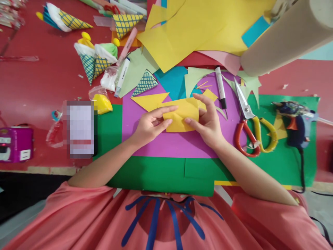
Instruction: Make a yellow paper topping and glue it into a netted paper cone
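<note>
A small yellow paper piece (pixel 182 113), slightly bent, is held up between my two hands above a purple sheet (pixel 153 147). My left hand (pixel 153 123) pinches its left edge between thumb and fingers. On the opposite edge, my right hand (pixel 209 121) grips with the thumb in front and the fingers behind. Just beyond lie a yellow paper triangle (pixel 149 100) and a small cone with a blue-green lattice pattern (pixel 145 83). Scissors (pixel 249 121) with red and yellow handles rest right of my right hand.
A glue gun (pixel 300 126) lies on the green sheet (pixel 156 173) at right. A beige cylinder (pixel 283 38) stands at upper right. Yellow sheets (pixel 203 27), markers (pixel 220 86), decorated paper cones (pixel 87 59) and a bag of yellow clay (pixel 102 103) lie around. A phone (pixel 82 130) is at left.
</note>
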`<control>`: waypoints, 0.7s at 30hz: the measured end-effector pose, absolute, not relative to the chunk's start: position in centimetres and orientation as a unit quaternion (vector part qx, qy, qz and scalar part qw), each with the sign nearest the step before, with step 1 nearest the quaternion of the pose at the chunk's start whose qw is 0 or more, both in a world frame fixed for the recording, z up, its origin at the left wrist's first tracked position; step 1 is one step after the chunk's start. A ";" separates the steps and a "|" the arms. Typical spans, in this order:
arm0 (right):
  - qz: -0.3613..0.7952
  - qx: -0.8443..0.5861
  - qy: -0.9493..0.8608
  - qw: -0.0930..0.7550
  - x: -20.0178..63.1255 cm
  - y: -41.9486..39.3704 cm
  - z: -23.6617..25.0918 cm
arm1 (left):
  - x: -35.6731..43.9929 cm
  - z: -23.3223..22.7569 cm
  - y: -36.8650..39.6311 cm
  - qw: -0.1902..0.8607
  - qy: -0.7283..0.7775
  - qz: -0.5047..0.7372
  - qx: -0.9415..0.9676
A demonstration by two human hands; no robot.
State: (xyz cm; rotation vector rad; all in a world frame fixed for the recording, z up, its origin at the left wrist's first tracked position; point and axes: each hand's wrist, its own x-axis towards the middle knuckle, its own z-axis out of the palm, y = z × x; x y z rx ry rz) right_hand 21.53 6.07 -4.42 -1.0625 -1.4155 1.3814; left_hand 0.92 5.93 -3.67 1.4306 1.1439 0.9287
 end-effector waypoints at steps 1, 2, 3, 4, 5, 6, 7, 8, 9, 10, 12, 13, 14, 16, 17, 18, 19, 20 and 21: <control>0.545 -0.412 -0.582 0.441 21.5 6.1 -4.6 | 0.9 -3.7 5.9 0.511 0.474 0.399 0.596; 0.539 -0.398 -0.597 0.440 21.5 6.1 -4.6 | 0.9 -3.7 5.9 0.505 0.471 0.408 0.597; 0.540 -0.387 -0.611 0.431 21.5 6.1 -4.6 | 0.9 -3.7 5.9 0.501 0.469 0.415 0.598; 0.548 -0.377 -0.619 0.417 21.6 6.2 -4.6 | 0.8 -3.8 5.9 0.499 0.471 0.416 0.596; 0.560 -0.371 -0.622 0.402 21.7 6.2 -4.4 | 0.7 -3.8 5.9 0.498 0.478 0.416 0.592; 0.573 -0.366 -0.621 0.390 21.8 6.3 -4.3 | 0.6 -3.9 5.8 0.499 0.486 0.415 0.586; 0.585 -0.361 -0.617 0.383 21.9 6.3 -4.2 | 0.5 -4.1 5.8 0.502 0.493 0.416 0.576; 0.594 -0.358 -0.613 0.379 22.0 6.4 -4.1 | 0.4 -4.3 5.8 0.504 0.497 0.422 0.566; 0.602 -0.355 -0.610 0.374 22.1 6.4 -4.0 | 0.3 -4.4 5.8 0.508 0.497 0.433 0.554; 0.608 -0.353 -0.607 0.369 22.1 6.5 -4.0 | 0.2 -4.6 5.8 0.513 0.491 0.446 0.545; 0.623 -0.349 -0.603 0.356 22.2 6.5 -3.9 | 0.2 -5.0 6.0 0.520 0.478 0.462 0.537; 0.630 -0.347 -0.601 0.348 22.2 6.5 -3.9 | 0.1 -5.1 6.0 0.521 0.472 0.465 0.538; 0.637 -0.347 -0.599 0.340 22.3 6.6 -3.9 | 0.1 -5.2 6.1 0.522 0.469 0.465 0.540; 0.646 -0.347 -0.598 0.324 22.3 6.6 -3.7 | 0.1 -5.4 6.4 0.523 0.464 0.461 0.546; 0.648 -0.348 -0.597 0.321 22.4 6.7 -3.6 | 0.0 -5.5 6.5 0.522 0.462 0.461 0.550; 0.649 -0.351 -0.594 0.320 22.5 6.7 -3.6 | -0.1 -5.6 6.6 0.518 0.460 0.463 0.553; 0.648 -0.353 -0.592 0.323 22.6 6.8 -3.5 | -0.1 -5.8 6.8 0.510 0.456 0.471 0.557; 0.644 -0.355 -0.591 0.331 22.7 6.9 -3.6 | -0.2 -6.0 6.9 0.501 0.454 0.480 0.559; 0.639 -0.357 -0.591 0.341 22.8 7.1 -3.6 | -0.3 -6.2 7.0 0.490 0.457 0.487 0.560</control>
